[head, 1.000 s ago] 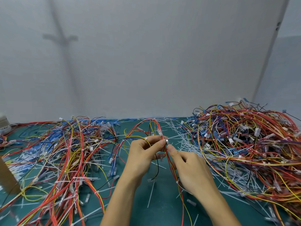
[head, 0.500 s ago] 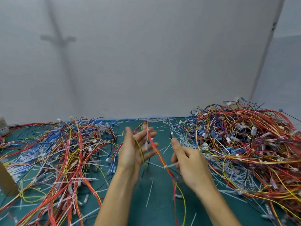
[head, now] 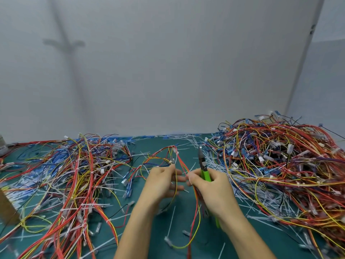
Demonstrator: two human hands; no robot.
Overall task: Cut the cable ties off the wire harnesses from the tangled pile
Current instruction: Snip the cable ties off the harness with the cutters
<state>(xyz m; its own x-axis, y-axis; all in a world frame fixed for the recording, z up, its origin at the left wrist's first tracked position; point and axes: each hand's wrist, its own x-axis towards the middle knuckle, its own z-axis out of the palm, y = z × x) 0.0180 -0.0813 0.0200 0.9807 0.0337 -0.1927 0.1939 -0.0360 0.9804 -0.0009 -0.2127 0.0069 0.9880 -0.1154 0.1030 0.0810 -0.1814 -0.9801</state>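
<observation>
A wire harness (head: 169, 152) of red, yellow and orange wires loops up over the green mat between my hands. My left hand (head: 162, 182) pinches its wires near a white cable tie (head: 170, 162), with the other fingers spread. My right hand (head: 211, 186) grips green-handled cutters (head: 204, 168), jaws pointing up and away, and also pinches the harness's red wires at its fingertips. The harness's tail hangs down between my forearms. A big tangled pile (head: 280, 165) lies to the right.
A second spread of harnesses (head: 74, 174) covers the mat's left side. Cut white cable ties (head: 188, 141) litter the green mat (head: 158, 227) at the back and between the piles. A brown box corner (head: 6, 208) stands at the left edge. A grey wall rises behind.
My hands have come back together after parting. The left now pinches the harness by a tie, and the right has taken its red wires; the cutters' green handle now shows.
</observation>
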